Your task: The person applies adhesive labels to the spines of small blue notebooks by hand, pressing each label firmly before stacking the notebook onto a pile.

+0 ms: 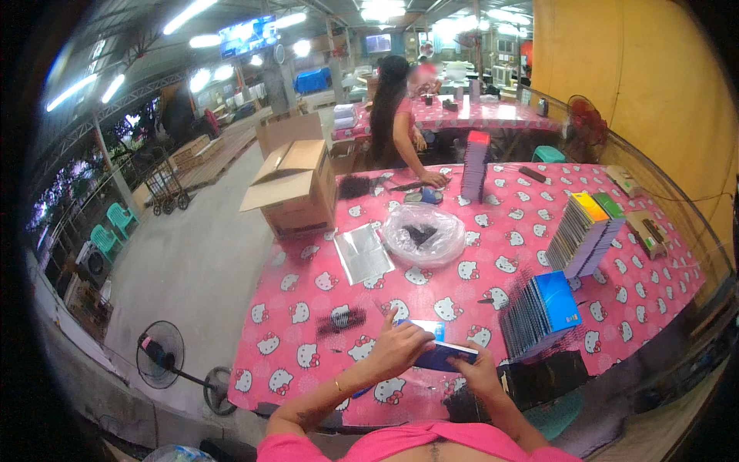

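Observation:
Close to the table's near edge, my left hand (400, 348) and my right hand (480, 371) hold a small blue booklet (443, 358) between them. My left fingers bend over its left end, and the index finger points up. At the right end, my right fingers and thumb pinch it. A white and light-blue surface (426, 328) shows just behind the booklet; I cannot tell if it is part of it. Right of my hands stands a tall stack of blue-topped booklets (543, 316). Farther left lies a pile of clear plastic sleeves (363, 254).
Beyond the sleeves sits a clear plastic bag (443, 245) with dark contents. An open cardboard box (296, 189) occupies the far left corner. More stacks, yellow-and-green-topped (585, 235) and red-topped (475, 169), stand on the pink patterned tablecloth (308, 331). Another person (396, 115) reaches over the far edge.

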A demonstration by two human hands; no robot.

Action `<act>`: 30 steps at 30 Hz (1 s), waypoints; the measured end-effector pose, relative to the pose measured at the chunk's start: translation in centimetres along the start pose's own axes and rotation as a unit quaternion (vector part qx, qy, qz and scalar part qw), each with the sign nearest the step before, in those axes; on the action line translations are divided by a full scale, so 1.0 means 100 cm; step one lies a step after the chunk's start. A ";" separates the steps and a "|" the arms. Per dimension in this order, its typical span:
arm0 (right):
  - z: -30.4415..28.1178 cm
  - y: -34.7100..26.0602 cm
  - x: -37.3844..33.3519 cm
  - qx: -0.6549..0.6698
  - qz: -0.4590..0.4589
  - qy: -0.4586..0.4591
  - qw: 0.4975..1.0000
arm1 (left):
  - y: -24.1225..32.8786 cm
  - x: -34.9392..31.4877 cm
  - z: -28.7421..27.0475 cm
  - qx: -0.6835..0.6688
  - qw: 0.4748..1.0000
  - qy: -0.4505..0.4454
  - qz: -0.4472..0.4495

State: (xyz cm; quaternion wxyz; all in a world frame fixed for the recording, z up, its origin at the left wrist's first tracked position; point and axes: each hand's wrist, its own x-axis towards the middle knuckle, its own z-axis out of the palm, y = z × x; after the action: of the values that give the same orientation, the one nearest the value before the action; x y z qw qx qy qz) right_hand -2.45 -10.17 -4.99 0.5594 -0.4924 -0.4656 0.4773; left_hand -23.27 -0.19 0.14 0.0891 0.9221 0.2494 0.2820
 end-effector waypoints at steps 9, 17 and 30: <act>0.006 -0.021 -0.004 0.051 -0.006 0.062 0.997 | 0.028 -0.011 0.029 0.187 0.979 0.053 -0.058; 0.014 -0.007 -0.001 0.066 0.011 0.053 0.996 | 0.025 -0.003 0.025 0.299 0.948 -0.017 -0.108; 0.004 -0.029 0.001 0.079 0.050 0.017 0.995 | 0.033 -0.028 0.059 0.117 0.992 0.032 -0.032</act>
State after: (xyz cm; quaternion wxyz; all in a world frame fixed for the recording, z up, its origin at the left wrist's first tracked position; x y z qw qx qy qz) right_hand -2.59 -10.18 -2.04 0.5800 -0.4770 -0.3916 0.5317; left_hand -20.60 -4.57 -5.08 -0.0182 0.9084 0.3126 0.2770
